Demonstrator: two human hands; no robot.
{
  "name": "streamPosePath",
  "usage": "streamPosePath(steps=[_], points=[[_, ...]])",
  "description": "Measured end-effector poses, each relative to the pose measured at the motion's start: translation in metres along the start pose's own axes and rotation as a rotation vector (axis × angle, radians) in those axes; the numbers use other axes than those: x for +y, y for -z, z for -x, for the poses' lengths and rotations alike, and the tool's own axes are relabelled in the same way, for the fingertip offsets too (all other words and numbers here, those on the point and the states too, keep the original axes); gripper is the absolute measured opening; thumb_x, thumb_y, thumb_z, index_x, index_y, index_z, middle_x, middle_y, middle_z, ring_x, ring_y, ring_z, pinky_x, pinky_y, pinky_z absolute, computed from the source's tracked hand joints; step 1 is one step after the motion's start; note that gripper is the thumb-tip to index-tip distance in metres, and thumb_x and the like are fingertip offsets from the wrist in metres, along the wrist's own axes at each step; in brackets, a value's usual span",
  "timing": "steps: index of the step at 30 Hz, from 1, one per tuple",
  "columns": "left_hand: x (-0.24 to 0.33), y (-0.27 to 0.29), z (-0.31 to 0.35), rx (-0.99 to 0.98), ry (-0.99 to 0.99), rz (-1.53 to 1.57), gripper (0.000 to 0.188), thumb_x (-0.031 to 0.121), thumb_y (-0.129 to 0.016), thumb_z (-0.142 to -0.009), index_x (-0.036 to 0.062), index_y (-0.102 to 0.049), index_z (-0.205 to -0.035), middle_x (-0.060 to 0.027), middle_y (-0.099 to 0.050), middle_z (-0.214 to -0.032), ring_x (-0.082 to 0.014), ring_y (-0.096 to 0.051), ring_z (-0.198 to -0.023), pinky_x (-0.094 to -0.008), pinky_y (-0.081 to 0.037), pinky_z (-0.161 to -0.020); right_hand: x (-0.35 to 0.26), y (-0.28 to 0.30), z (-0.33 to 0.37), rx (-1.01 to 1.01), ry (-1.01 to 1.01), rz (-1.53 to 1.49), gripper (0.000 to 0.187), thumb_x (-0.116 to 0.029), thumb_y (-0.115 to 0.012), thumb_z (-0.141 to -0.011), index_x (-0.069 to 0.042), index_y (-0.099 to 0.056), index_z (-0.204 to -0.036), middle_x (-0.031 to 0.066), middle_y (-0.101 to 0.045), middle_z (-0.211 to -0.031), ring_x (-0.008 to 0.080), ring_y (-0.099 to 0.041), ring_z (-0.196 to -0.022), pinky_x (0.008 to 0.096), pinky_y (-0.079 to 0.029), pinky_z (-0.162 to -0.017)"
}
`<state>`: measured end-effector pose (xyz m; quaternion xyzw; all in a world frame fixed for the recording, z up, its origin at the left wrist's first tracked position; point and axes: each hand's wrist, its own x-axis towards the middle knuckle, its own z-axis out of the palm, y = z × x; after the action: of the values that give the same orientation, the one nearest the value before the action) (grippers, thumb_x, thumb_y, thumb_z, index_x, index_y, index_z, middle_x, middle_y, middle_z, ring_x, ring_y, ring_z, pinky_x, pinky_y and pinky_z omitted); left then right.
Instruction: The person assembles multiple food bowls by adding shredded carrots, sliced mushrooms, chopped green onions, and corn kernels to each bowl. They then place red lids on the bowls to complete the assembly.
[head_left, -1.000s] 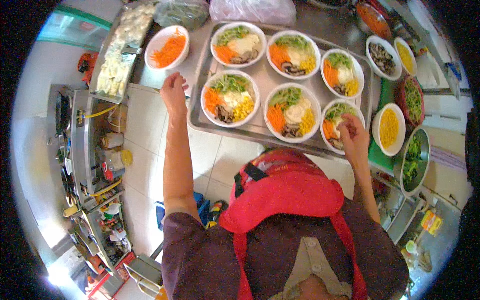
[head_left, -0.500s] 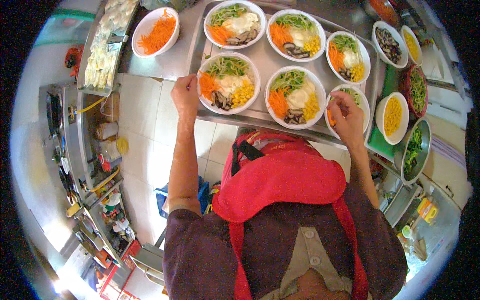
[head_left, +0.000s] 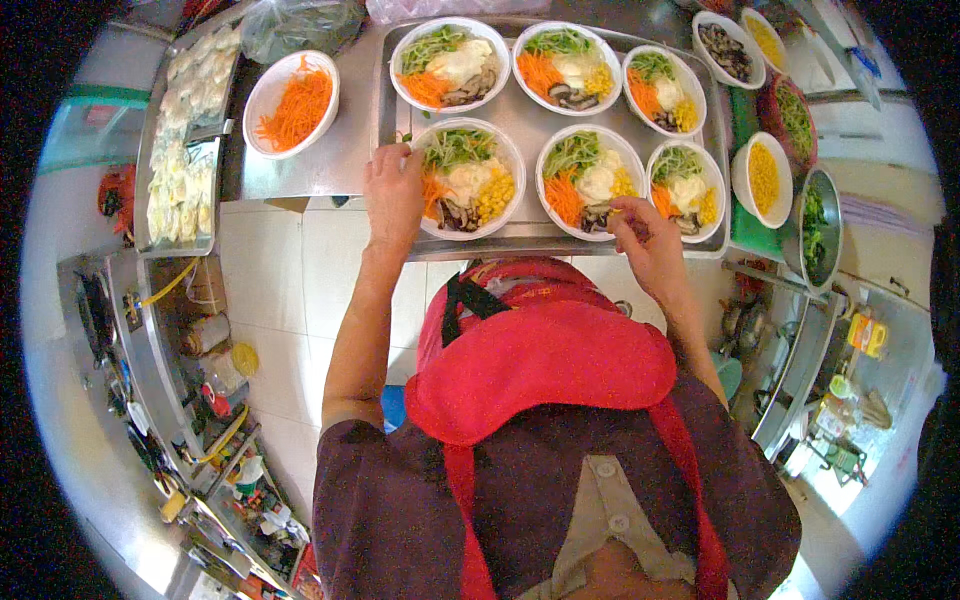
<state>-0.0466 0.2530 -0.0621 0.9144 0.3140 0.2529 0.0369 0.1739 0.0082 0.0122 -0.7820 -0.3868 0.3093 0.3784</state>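
Six white bowls stand on a metal tray [head_left: 530, 232], each filled with green sprouts, shredded carrot, a creamy white topping, dark mushroom slices and yellow corn. My left hand [head_left: 393, 195] is closed at the left rim of the near left bowl [head_left: 470, 180]; its fingertips are partly hidden. Between the near middle bowl [head_left: 590, 180] and the near right bowl [head_left: 687, 190], my right hand [head_left: 648, 240] has its fingers pinched together at the rims. What either hand holds, if anything, I cannot make out.
A bowl of shredded carrot [head_left: 293, 105] stands left of the tray, beside a long pan of pale folded food [head_left: 185, 150]. To the right are a corn bowl [head_left: 762, 178], a mushroom bowl [head_left: 727, 50], a red sprout basket [head_left: 793, 120] and a metal bowl of greens [head_left: 818, 230].
My right hand has moved left from above the near right bowl to the gap beside the near middle bowl. My left hand stays by the near left bowl. The view has shifted.
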Motion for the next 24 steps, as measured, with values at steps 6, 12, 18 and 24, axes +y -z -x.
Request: streamPosePath(steps=[6, 12, 18, 24], points=[[-0.015, -0.014, 0.003, 0.017, 0.215, 0.308, 0.023, -0.001, -0.053, -0.074, 0.0010, -0.061, -0.096, -0.0149, -0.058, -0.098, -0.0314, -0.055, -0.091, -0.0380, -0.045, -0.080, -0.003, -0.041, -0.036, 0.039, 0.149, 0.050, 0.017, -0.011, -0.058, -0.083, 0.000, -0.061, -0.095, 0.0062, -0.061, -0.079, 0.0115, -0.056, -0.068, 0.0241, -0.045, -0.060], [-0.001, -0.010, -0.009, -0.051, -0.104, 0.159, 0.029, -0.004, -0.055, -0.066, -0.0017, -0.059, -0.094, -0.0141, -0.054, -0.101, -0.0312, -0.050, -0.095, -0.0381, -0.043, -0.082, -0.026, -0.116, -0.112, 0.051, 0.582, 0.266, 0.013, -0.015, -0.064, -0.075, -0.005, -0.062, -0.082, 0.0110, -0.057, -0.073, 0.0267, -0.058, -0.069, 0.0357, -0.047, -0.062], [0.002, -0.009, -0.004, -0.010, -0.016, 0.243, 0.027, -0.005, -0.057, -0.066, -0.0015, -0.060, -0.093, -0.0135, -0.054, -0.099, -0.0307, -0.051, -0.093, -0.0390, -0.043, -0.083, -0.015, -0.145, -0.145, 0.060, 0.537, 0.573, 0.012, -0.018, -0.055, -0.075, -0.008, -0.063, -0.076, 0.0137, -0.059, -0.079, 0.0305, -0.060, -0.076, 0.0427, -0.049, -0.065], [0.011, -0.008, -0.013, 0.026, -0.080, 0.345, 0.021, -0.001, -0.061, -0.068, 0.0021, -0.063, -0.089, -0.0117, -0.057, -0.092, -0.0291, -0.053, -0.088, -0.0382, -0.045, -0.076, -0.006, -0.150, -0.151, 0.142, 0.544, 0.558, 0.013, -0.016, -0.054, -0.075, -0.008, -0.064, -0.074, 0.0146, -0.060, -0.076, 0.0318, -0.060, -0.075, 0.0435, -0.049, -0.064]])
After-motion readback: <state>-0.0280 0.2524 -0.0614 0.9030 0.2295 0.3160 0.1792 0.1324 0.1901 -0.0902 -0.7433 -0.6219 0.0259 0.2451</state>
